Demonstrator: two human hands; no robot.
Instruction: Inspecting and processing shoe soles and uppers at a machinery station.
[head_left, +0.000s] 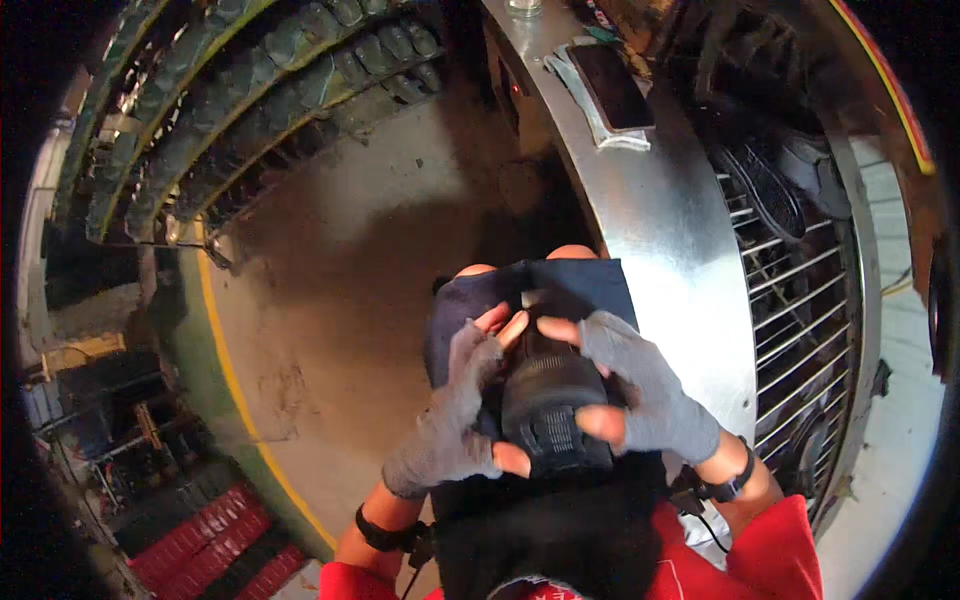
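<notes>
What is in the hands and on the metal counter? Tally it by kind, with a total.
gloved hands: 2, the left hand and the right hand
black shoe, held by both: 1
dark phone: 1
clear glass: 1
Total: 5

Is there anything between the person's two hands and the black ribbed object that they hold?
Only the grey fingerless gloves lie between the palms and the black ribbed object. The left hand and the right hand grip it from both sides, and the bare fingertips touch it directly. Nothing else visible stands between.
</notes>
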